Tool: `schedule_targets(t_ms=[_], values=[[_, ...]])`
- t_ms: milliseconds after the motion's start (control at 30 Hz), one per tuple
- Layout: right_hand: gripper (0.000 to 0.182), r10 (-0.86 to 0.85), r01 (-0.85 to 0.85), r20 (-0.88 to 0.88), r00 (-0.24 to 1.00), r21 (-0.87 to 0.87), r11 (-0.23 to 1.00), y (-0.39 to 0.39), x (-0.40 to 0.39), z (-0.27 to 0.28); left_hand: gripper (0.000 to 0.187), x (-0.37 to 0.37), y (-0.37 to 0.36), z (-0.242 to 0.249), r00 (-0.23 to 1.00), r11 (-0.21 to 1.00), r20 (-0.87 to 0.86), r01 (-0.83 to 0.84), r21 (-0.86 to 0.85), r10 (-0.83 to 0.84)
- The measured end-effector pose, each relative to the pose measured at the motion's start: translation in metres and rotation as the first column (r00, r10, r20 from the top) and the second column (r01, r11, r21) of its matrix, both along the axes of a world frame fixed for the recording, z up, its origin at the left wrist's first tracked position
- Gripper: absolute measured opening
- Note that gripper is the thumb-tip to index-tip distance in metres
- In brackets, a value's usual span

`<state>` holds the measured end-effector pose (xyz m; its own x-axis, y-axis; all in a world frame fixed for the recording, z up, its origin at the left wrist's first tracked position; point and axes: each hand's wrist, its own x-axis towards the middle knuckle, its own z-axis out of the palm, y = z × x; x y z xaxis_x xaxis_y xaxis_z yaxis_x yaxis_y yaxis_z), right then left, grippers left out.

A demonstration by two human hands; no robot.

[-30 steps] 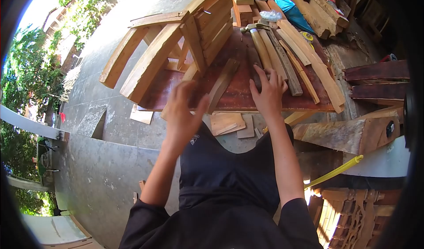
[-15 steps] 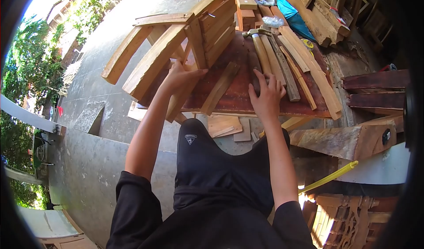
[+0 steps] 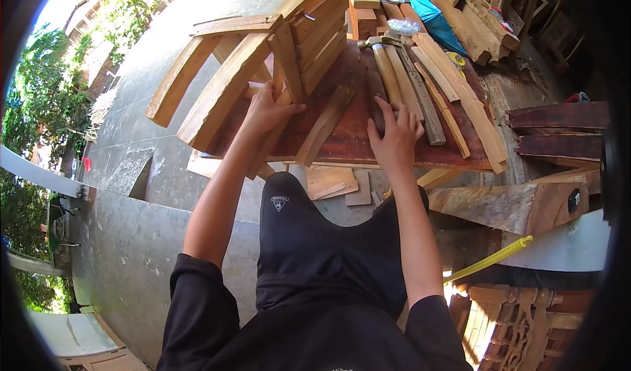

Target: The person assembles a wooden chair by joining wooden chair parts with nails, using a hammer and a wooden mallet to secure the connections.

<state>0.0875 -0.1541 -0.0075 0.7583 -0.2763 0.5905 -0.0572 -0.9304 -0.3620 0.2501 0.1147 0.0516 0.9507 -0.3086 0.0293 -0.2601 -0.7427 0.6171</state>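
My left hand (image 3: 268, 111) is closed around a bar of a wooden frame (image 3: 223, 88) built from pale, slightly curved pieces, at the left of the table; some fingertips are hidden behind the wood. On the red-brown tabletop (image 3: 345, 124), my right hand (image 3: 397, 131) rests with fingers bent and apart over the near ends of a dark narrow strip (image 3: 374, 88) and a claw hammer (image 3: 383, 65) with a wooden handle. A short curved wooden piece (image 3: 325, 124) lies between my hands.
Right of the hammer lie several long wooden strips (image 3: 463, 101) and a yellow tape roll (image 3: 457, 59). Behind are a blue sheet (image 3: 434, 19) and stacked timber (image 3: 463, 22). A wooden slab (image 3: 506, 206) and a yellow strap (image 3: 490, 259) are at the right.
The view has shifted slightly. My left hand stays on the wooden frame, and my right hand remains over the dark strip and hammer handle with little movement.
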Motion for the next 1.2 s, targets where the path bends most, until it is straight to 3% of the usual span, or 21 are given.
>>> schedule_targets(t_ms=[333, 433, 633, 733, 833, 933, 1033, 1200], values=[[0.049, -0.003, 0.003, 0.013, 1.0, -0.011, 1.0, 0.0, 0.001, -0.001, 0.124, 0.008, 0.002, -0.003, 0.999, 0.997, 0.046, 0.021, 0.08, -0.025], [0.049, 0.001, -0.001, 0.015, 1.0, -0.007, 1.0, 0.0, 0.001, -0.001, 0.123, 0.013, 0.003, -0.005, 0.995, 0.996, 0.064, 0.078, -0.035, -0.075], [0.051, 0.003, -0.003, 0.01, 1.0, -0.018, 1.0, 0.0, 0.002, -0.002, 0.126, 0.016, 0.007, 0.01, 0.992, 0.989, -0.079, 0.085, -0.12, -0.095], [0.051, 0.004, -0.004, 0.007, 1.0, -0.017, 1.0, 0.001, 0.003, -0.002, 0.119, 0.022, 0.009, 0.012, 0.994, 0.993, -0.064, 0.086, -0.084, -0.092], [0.051, 0.001, 0.0, 0.008, 1.0, -0.02, 1.0, 0.001, 0.003, -0.002, 0.094, 0.029, 0.022, 0.019, 0.949, 0.96, -0.182, 0.231, -0.156, -0.257], [0.051, -0.001, 0.001, 0.009, 1.0, -0.02, 1.0, 0.003, 0.002, -0.001, 0.07, 0.052, 0.039, 0.011, 0.912, 0.89, -0.197, 0.272, -0.366, -0.36], [0.051, -0.002, 0.002, 0.01, 1.0, -0.027, 1.0, 0.002, 0.003, -0.001, 0.048, 0.06, 0.026, -0.001, 0.918, 0.873, 0.148, 0.396, -0.285, -0.368], [0.051, 0.0, 0.0, 0.004, 1.0, -0.029, 1.0, 0.003, 0.003, -0.002, 0.031, 0.085, 0.0, -0.018, 0.838, 0.865, 0.456, 0.44, -0.241, -0.299]])
